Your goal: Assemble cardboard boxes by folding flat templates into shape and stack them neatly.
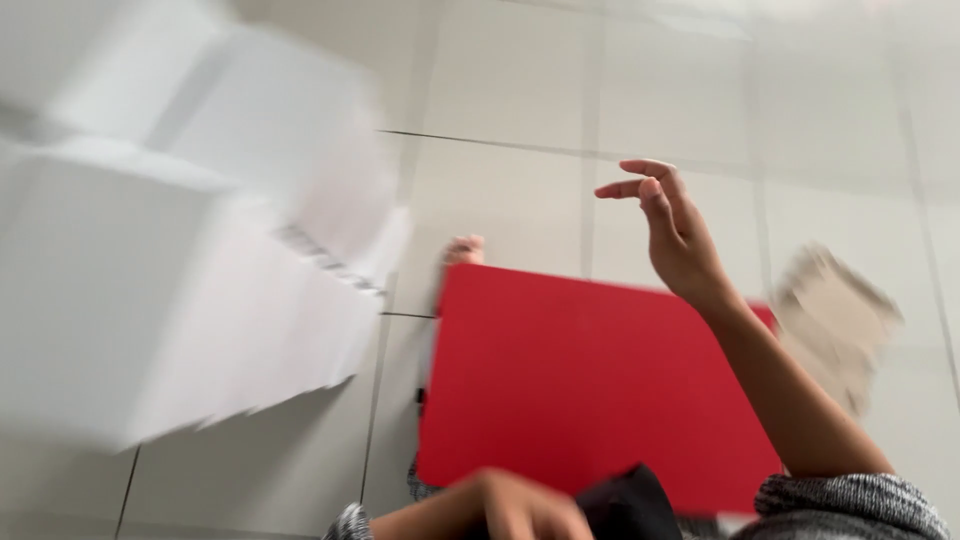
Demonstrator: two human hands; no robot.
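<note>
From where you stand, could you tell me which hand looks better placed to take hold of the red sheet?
Probably the left hand: it sits low at the red sheet's near edge. The right hand is raised, open and empty, above its far edge.

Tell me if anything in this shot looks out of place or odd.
The white paper sheets at the left are motion-blurred and seem loose in the air over the tiled floor. A brownish card at the right is blurred too. The red board sits slightly askew to the tile lines.
</note>
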